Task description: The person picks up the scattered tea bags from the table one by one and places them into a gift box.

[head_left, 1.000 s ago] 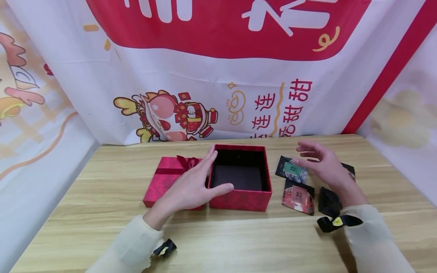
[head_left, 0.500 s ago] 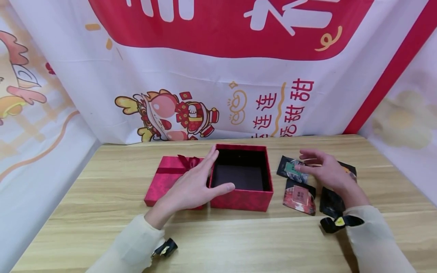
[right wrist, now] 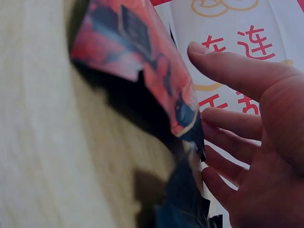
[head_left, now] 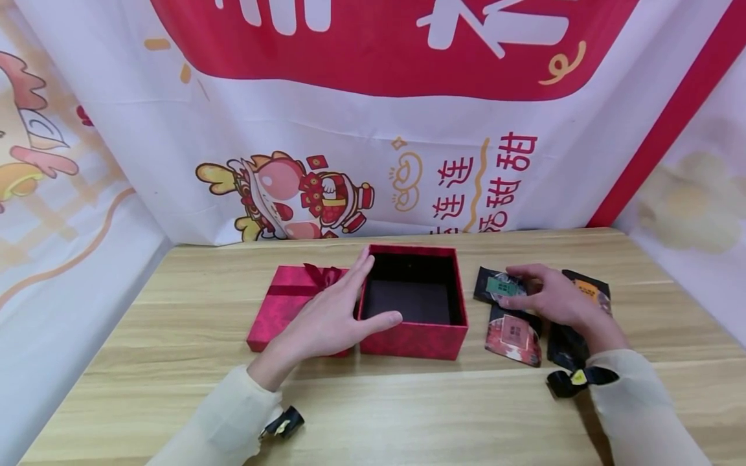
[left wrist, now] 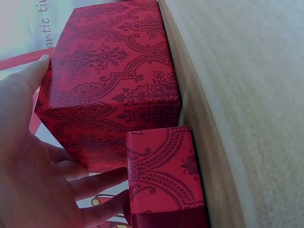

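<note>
The left hand (head_left: 326,317) lies flat, fingers straight, against the left wall of the open red patterned cardboard box (head_left: 415,336) on the wooden desk (head_left: 408,414). Right of the box, the right hand (head_left: 553,298) rests with loosely spread fingers on a black foil packet with a green label (head_left: 498,285), among other dark packets (head_left: 513,333).

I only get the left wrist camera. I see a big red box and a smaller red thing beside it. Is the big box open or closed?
Observer: Open. In the head view the red box has no lid on, and its dark inside looks empty.
Operator: So what's the smaller red thing?
Observer: That's the lid. It lies flat on the table to the left of the box, with a red bow on top.
Operator: What's the other hand doing?
Observer: The right hand is over some small dark packets to the right of the box. Its fingers are at the green-label packet.
</note>
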The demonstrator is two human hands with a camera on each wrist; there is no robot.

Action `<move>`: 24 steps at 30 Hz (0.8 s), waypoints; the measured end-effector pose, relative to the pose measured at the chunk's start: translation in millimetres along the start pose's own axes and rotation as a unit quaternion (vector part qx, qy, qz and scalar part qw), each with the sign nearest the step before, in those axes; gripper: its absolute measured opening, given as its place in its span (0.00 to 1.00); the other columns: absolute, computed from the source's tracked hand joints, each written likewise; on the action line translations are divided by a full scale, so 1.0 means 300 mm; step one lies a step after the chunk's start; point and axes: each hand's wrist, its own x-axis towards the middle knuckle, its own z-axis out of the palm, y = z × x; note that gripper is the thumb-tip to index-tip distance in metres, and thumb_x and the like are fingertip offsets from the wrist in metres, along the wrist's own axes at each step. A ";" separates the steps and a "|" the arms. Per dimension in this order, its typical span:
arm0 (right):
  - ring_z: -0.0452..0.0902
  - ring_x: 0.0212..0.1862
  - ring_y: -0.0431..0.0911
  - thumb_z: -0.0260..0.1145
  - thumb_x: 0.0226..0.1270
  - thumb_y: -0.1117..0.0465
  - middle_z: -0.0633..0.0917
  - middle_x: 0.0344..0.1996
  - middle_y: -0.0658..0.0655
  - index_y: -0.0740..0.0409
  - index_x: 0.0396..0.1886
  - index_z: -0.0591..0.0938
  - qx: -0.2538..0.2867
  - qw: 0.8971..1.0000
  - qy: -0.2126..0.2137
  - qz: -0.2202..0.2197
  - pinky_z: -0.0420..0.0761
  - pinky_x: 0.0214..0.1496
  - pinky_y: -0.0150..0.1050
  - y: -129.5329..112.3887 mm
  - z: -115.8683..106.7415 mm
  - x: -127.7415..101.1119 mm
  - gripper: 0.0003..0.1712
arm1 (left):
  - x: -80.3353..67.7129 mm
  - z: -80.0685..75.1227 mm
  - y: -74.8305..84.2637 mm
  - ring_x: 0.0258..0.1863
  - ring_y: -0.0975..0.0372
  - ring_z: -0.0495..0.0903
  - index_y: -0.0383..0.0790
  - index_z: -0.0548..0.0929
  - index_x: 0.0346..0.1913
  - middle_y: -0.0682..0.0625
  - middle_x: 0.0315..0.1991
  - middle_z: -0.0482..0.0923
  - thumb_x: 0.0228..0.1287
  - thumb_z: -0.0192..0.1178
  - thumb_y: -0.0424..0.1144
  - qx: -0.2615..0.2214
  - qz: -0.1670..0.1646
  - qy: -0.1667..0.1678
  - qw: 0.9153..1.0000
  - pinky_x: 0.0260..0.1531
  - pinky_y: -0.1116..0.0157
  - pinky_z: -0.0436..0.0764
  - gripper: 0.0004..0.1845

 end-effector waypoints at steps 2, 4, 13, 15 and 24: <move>0.64 0.74 0.72 0.76 0.66 0.37 0.68 0.78 0.72 0.59 0.82 0.67 -0.013 1.000 0.000 -0.006 0.66 0.73 0.76 0.001 0.002 0.004 0.54 | 0.000 -0.001 -0.001 0.85 0.54 0.57 0.65 0.44 0.87 0.69 0.87 0.36 0.60 0.59 0.81 -0.001 -0.002 0.000 1.000 0.74 0.36 0.70 0.59; 0.62 0.76 0.73 0.76 0.66 0.38 0.67 0.78 0.73 0.60 0.81 0.68 -0.023 1.000 0.001 -0.013 0.64 0.74 0.77 0.001 0.005 0.007 0.53 | 0.000 0.000 -0.001 0.85 0.55 0.57 0.65 0.44 0.87 0.70 0.87 0.37 0.60 0.59 0.81 -0.002 -0.004 -0.001 1.000 0.74 0.36 0.70 0.59; 0.57 0.73 0.72 0.78 0.63 0.38 0.64 0.77 0.74 0.59 0.81 0.68 -0.070 0.997 0.011 -0.012 0.64 0.69 0.78 0.002 0.009 0.012 0.55 | 0.001 0.004 -0.003 0.85 0.54 0.58 0.66 0.44 0.87 0.71 0.87 0.35 0.58 0.57 0.84 -0.003 -0.002 -0.002 1.000 0.74 0.37 0.71 0.60; 0.56 0.73 0.71 0.78 0.62 0.38 0.63 0.76 0.74 0.59 0.81 0.68 -0.076 0.997 0.013 -0.013 0.64 0.69 0.78 0.003 0.009 0.013 0.55 | 0.001 0.004 -0.003 0.85 0.54 0.58 0.66 0.44 0.87 0.71 0.87 0.35 0.58 0.57 0.84 -0.002 -0.003 -0.001 1.000 0.74 0.37 0.71 0.60; 0.62 0.72 0.69 0.78 0.63 0.37 0.69 0.74 0.72 0.61 0.78 0.71 -0.087 0.995 0.028 -0.031 0.65 0.71 0.76 0.004 0.017 0.019 0.53 | 0.003 0.006 -0.005 0.85 0.55 0.58 0.67 0.43 0.87 0.70 0.87 0.36 0.59 0.58 0.82 -0.003 -0.003 -0.001 1.000 0.74 0.37 0.71 0.59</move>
